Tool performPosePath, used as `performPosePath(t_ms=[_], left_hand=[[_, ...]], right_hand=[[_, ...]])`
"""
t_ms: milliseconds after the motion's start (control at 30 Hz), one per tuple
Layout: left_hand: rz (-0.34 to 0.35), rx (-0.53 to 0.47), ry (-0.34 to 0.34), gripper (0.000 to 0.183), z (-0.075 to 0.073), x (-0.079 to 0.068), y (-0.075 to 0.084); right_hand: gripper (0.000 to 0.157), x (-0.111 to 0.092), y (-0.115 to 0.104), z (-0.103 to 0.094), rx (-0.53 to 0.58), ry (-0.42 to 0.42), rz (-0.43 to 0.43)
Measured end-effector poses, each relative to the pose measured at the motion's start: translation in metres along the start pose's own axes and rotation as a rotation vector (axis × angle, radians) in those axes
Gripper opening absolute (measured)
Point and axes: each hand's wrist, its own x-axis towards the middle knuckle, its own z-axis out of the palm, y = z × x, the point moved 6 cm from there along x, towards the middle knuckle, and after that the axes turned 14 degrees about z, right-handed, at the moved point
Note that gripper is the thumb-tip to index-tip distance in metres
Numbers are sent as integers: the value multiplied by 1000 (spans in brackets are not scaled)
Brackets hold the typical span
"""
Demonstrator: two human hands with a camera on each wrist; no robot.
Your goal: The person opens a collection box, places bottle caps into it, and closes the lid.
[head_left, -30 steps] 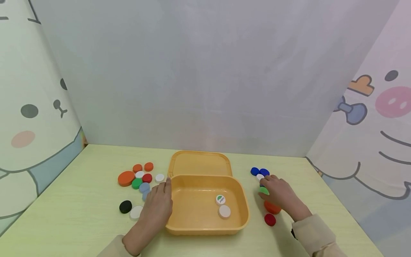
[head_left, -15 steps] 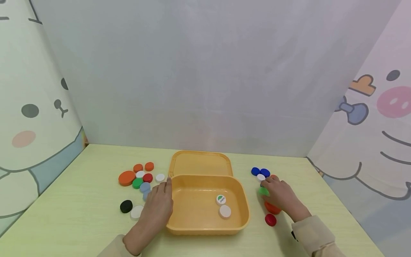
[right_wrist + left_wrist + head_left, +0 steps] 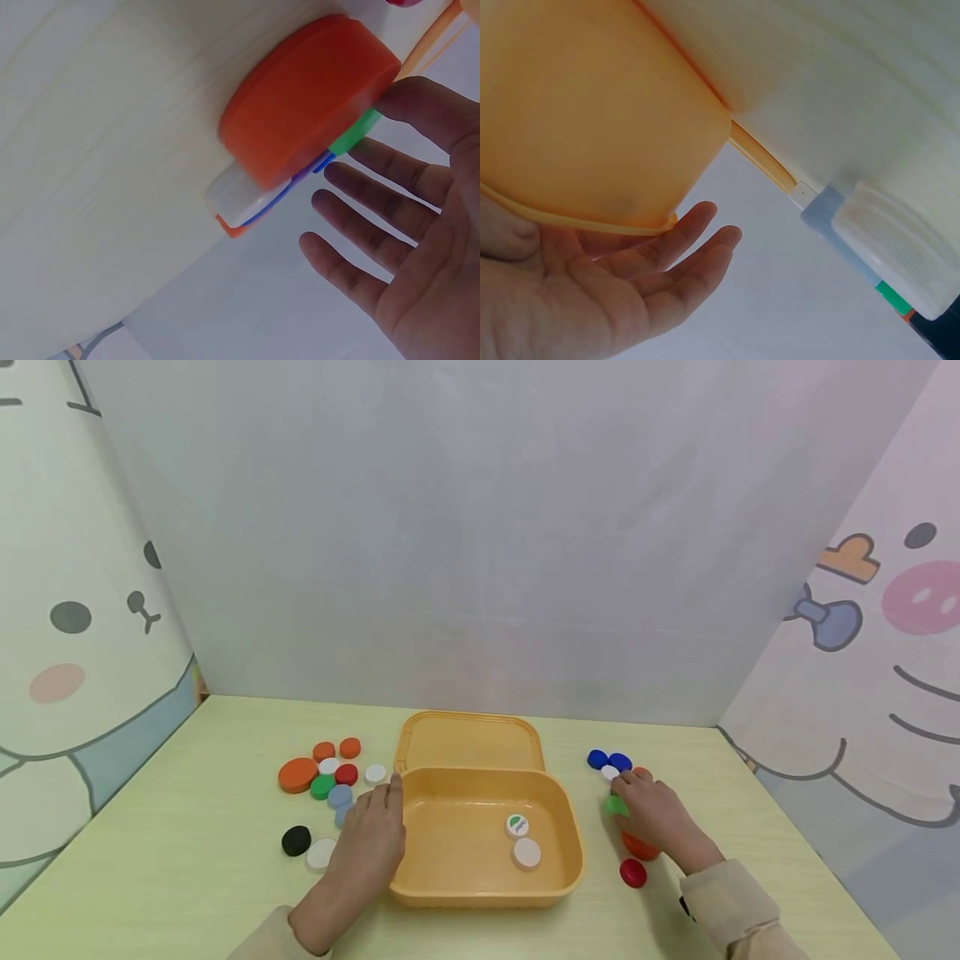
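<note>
My left hand (image 3: 369,839) rests on the left rim of a yellow plastic box (image 3: 457,893), its fingers fairly straight in the left wrist view. In the box lie a white cap with a green print (image 3: 517,826) and a plain white cap (image 3: 527,854). To the right of the box, my right hand (image 3: 654,812) pinches a green bottle cap (image 3: 617,806) between thumb and forefinger, the other fingers loosely spread. An orange-red cap (image 3: 641,845) is partly hidden under this hand, and a dark red cap (image 3: 633,873) lies nearer. Blue caps (image 3: 619,762) and a white cap (image 3: 610,773) lie beyond the fingers.
A yellow lid (image 3: 468,739) lies behind the box. Left of the box are several caps, among them a large orange cap (image 3: 297,775), a green cap (image 3: 323,787), a black cap (image 3: 296,841) and a white cap (image 3: 321,855). A grey cloth wall (image 3: 465,543) closes the back.
The right thumb and forefinger have closed on the green cap, which now sits slightly tilted between them. My left hand has stayed on the box rim.
</note>
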Motion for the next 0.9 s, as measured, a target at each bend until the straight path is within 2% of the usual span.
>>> performPosePath(t_ms=[133, 300, 433, 600, 733, 900], left_hand=[[7, 3, 8, 62, -1, 0, 1], [9, 2, 8, 62, -1, 0, 1], [5, 2, 4, 62, -1, 0, 0], [2, 1, 2, 62, -1, 0, 0], [6, 1, 5, 62, -1, 0, 1], [3, -4, 8, 61, -1, 0, 1]], right_hand=[[40, -1, -4, -9, -1, 43, -23], [33, -6, -16, -32, 24, 163, -101], [35, -12, -33, -54, 19, 246, -165], [35, -19, -59, -74, 4, 311, -238], [35, -23, -79, -79, 15, 303, -283], [36, -26, -103, -75, 13, 221, -309]])
